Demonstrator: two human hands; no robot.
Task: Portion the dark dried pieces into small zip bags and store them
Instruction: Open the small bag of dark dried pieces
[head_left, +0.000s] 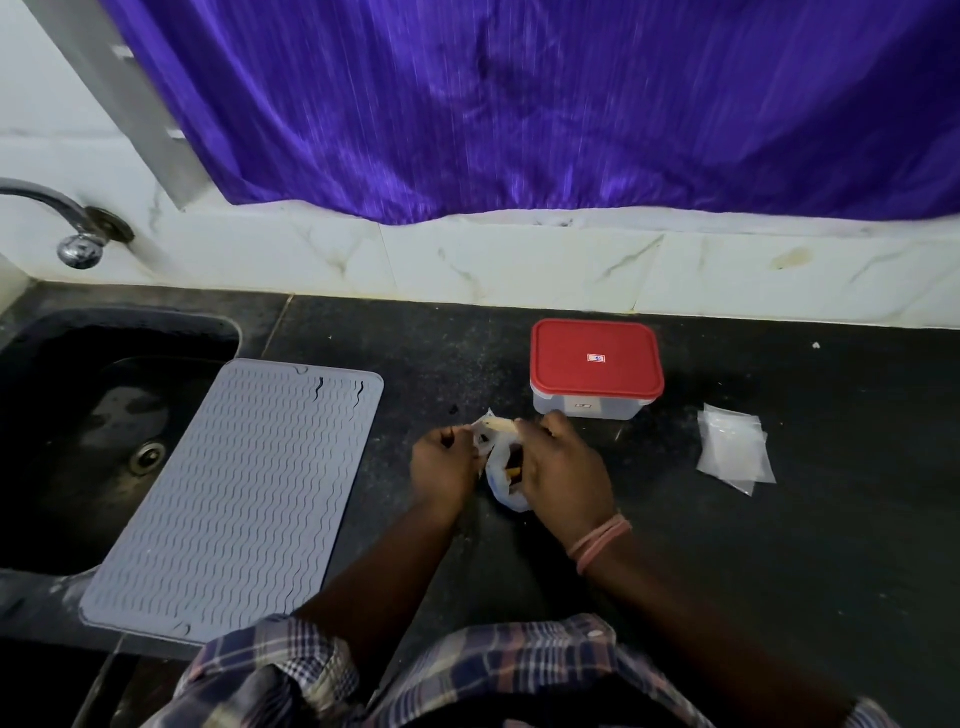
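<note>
Both hands work one white bag (501, 470) on the table (727, 571); left hand (444, 465) pinches its mouth, right hand (563, 470) grips its side; dark pieces show inside; spare zip bags (732, 447) lie unfilled; red-lidded container (596, 368) stands closed; portioning appears barely begun.

Both hands meet over the black counter (727, 545), working at a small white plastic packet (500, 470). The left hand (442, 465) pinches its top edge, and the right hand (563, 470) curls around its other side; something dark shows inside the mouth. Just behind stands a clear container (587, 406) with its red lid (596, 358) on. Off to the right, well apart, lies a small heap of clear zip bags (732, 447). A grey ribbed mat (234, 493) sits to the left, partly overhanging the dark sink (78, 415), with a tap (67, 218) above it. A purple curtain (519, 104) hangs behind.
</note>
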